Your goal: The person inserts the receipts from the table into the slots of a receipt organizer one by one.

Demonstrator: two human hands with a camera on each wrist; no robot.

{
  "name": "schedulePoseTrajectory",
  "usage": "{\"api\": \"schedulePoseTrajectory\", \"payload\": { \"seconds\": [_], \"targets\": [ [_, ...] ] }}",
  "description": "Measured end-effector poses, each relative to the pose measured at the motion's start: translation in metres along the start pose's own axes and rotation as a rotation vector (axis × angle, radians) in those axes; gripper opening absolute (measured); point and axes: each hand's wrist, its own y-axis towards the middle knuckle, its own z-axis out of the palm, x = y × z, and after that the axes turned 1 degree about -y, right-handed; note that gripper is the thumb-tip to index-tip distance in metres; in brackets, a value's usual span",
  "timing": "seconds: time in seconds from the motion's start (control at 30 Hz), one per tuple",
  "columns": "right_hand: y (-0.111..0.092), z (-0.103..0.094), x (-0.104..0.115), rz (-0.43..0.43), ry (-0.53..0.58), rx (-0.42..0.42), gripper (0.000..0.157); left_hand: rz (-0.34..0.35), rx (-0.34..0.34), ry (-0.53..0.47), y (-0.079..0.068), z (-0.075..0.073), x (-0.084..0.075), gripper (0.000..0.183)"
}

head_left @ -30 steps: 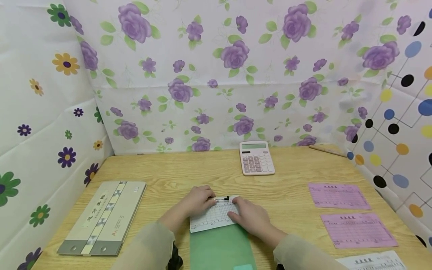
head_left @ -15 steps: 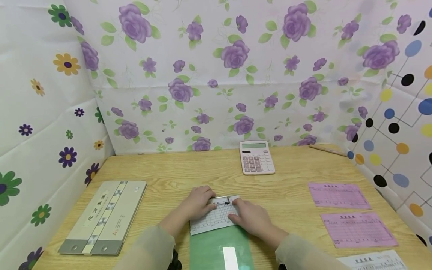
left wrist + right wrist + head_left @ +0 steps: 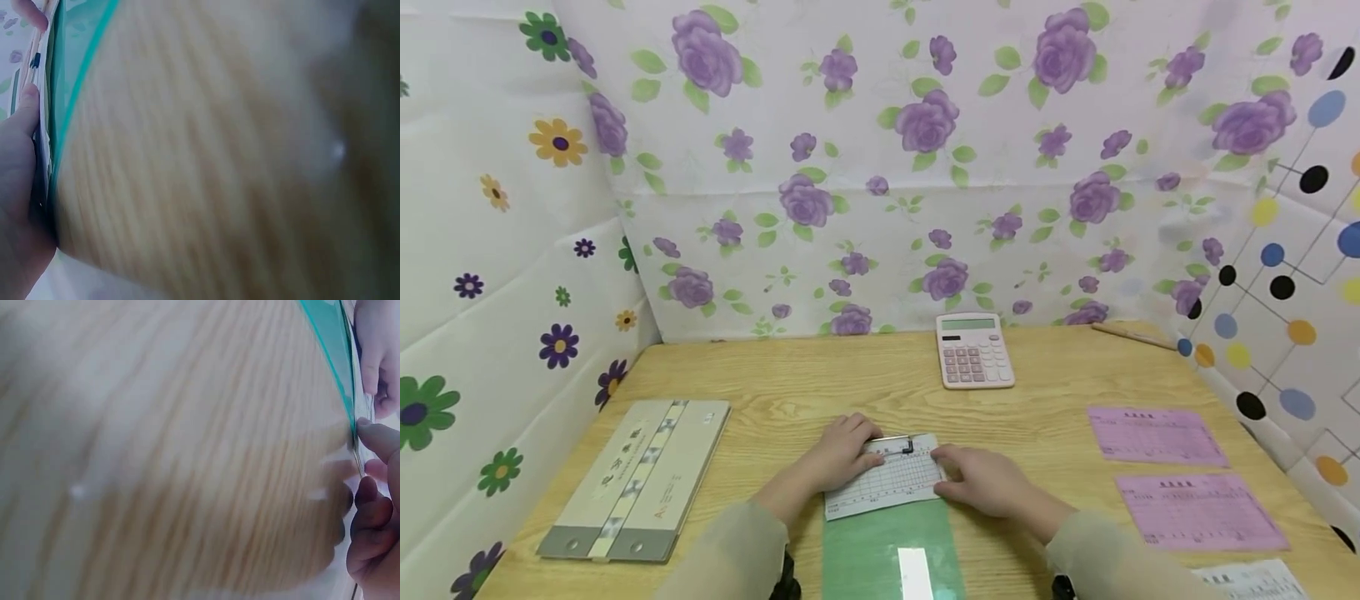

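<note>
White slip point(image 3: 887, 482): sitting at 6 o'clock on the wooden table point(image 3: 790, 392), clipped at the top of the green clipboard point(image 3: 887, 554) – its lower edge is lifting a little.
Left hand point(image 3: 842, 450): fingers are curling over the slip's top-left corner by the metal clip point(image 3: 898, 444), pinning it.
Right hand point(image 3: 981, 479): fingertips are pinching the slip's right edge, at 3 o'clock of the paper.
Doing it well: probably keeping the slip square under the clip – the left pressing down while the right is nudging.
Containers: none really; the clipboard is holding just that slip.
Elsewhere: pink calculator point(image 3: 973, 350) at 12, ledger book point(image 3: 636, 479) at 9, pink forms point(image 3: 1157, 435) at 3.
</note>
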Motion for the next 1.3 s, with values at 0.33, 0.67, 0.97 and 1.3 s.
{"api": "schedulePoseTrajectory", "payload": {
  "seconds": [0.33,0.67,0.97,1.3],
  "targets": [
    [-0.015,-0.031,-0.035,0.033,0.124,0.026,0.049,-0.018,0.011,-0.016,0.000,0.003,0.005,0.035],
    [-0.040,-0.064,-0.090,0.099,0.127,-0.030,0.051,-0.042,0.022,-0.022,-0.001,0.006,0.008,0.037],
    [-0.068,-0.090,-0.146,0.163,0.164,-0.053,0.055,-0.031,0.023,-0.025,-0.002,0.004,0.006,0.036],
    [-0.100,-0.109,-0.195,0.268,0.014,-0.065,0.064,-0.028,0.019,-0.012,-0.001,0.005,0.006,0.035]
  ]
}}
